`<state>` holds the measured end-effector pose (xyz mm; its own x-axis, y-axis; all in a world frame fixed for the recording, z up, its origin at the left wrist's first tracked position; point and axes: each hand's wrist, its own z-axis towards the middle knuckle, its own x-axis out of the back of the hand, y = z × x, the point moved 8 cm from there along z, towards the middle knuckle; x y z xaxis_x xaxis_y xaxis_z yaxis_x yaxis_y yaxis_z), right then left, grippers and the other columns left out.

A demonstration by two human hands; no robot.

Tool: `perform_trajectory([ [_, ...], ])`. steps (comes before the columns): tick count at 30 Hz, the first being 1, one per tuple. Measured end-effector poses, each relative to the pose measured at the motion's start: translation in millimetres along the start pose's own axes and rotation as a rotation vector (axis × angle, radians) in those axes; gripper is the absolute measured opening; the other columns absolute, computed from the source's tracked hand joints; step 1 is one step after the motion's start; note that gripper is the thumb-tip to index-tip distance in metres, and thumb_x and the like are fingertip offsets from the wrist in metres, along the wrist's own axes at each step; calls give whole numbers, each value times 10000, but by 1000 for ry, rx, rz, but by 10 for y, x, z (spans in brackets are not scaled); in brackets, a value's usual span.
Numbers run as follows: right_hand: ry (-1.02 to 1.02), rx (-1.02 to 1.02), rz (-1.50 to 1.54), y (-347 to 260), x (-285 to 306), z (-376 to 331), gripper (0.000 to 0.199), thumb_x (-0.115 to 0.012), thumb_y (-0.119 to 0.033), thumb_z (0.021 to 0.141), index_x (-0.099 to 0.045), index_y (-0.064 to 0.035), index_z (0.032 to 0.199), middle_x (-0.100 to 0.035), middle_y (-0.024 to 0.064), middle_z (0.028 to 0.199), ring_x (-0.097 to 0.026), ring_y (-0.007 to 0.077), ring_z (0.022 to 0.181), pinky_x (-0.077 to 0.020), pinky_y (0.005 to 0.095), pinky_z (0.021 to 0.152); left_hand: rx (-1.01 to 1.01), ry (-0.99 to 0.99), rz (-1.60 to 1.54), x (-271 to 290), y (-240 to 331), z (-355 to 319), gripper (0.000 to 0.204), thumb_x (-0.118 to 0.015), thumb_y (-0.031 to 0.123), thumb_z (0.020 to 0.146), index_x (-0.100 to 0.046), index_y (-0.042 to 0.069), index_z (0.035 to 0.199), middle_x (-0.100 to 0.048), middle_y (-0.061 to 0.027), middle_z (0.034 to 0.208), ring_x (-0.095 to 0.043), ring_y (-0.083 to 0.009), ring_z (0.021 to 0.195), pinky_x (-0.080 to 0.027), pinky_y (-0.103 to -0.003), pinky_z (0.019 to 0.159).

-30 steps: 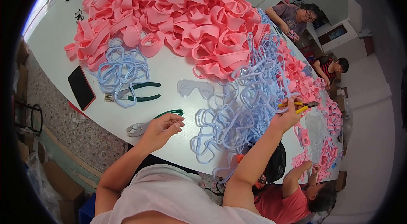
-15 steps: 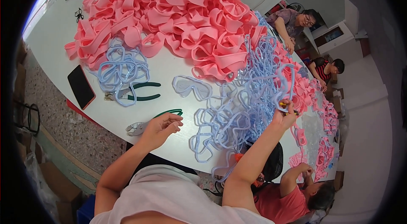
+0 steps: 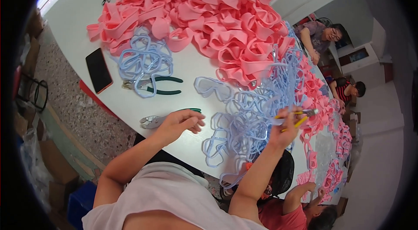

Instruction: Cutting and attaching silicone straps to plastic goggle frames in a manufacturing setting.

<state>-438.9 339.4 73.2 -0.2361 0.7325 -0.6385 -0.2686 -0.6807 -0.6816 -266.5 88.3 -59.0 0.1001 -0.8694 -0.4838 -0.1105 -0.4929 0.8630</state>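
My right hand [image 3: 284, 129], a little blurred, is closed around yellow-handled pliers [image 3: 299, 122], their metal head pointing right. It hangs over the right side of a heap of pale-blue looped frames [image 3: 248, 121]; whether a pale-blue strip is also in its grip I cannot tell. My left hand [image 3: 179, 124] hovers over the white table with fingers loosely bent and apart, nothing in it. Partly under it lie pliers with a grey metal head [image 3: 152, 121] and green handles. Beyond my hands, a goggle-shaped pale-blue frame [image 3: 213, 89] lies flat at the heap's left edge.
Pink soft bands [image 3: 209, 16] form a large pile across the far table. Left of it lie a smaller bunch of blue frames [image 3: 146, 60], green-handled pliers [image 3: 167, 85] and a black phone [image 3: 99, 70]. A person in red [image 3: 283, 214] sits close at my right; two others work farther along.
My right hand has come lower, toward the heap; the blue loop it held up no longer shows clearly, and the pliers are more visible. The view has shifted; my left hand stays over the table.
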Motion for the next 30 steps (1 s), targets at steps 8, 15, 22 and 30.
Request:
perform_trajectory([
  [8,-822,-527,-155,1026,-1238,-1172,254,-630,79,808,-518,-53,994,-543,112,894,-584,203,790,-504,327,716,327,-338,-782,34,51,-295,1044,-174,792,846,-511,-114,1242,-568,-315,1185,-645,-373,979,-555,-409,799],
  [15,-1101,-661,-46,1181,-1572,-1347,207,-607,73,824,-524,-46,972,-571,114,875,-584,239,875,-453,423,867,287,-469,-973,-8,320,-867,621,-539,164,805,-383,-144,1321,-535,-394,1158,-661,-387,939,-574,-424,803],
  [22,-987,-398,-184,1328,-1579,-1314,341,-586,92,779,-503,-35,1084,-584,142,999,-523,311,1130,-304,511,1071,199,-20,-627,182,345,-903,633,-481,-62,680,-416,-111,1308,-533,-326,1230,-622,-409,1046,-581,-439,780],
  [30,-685,-616,-42,1673,-1438,-1329,439,-578,112,762,-493,-35,1167,-593,123,1071,-533,308,1158,-298,490,1088,114,44,-380,189,333,-934,435,-520,6,874,-449,-27,1302,-551,-249,1235,-604,-335,1090,-561,-434,845],
])
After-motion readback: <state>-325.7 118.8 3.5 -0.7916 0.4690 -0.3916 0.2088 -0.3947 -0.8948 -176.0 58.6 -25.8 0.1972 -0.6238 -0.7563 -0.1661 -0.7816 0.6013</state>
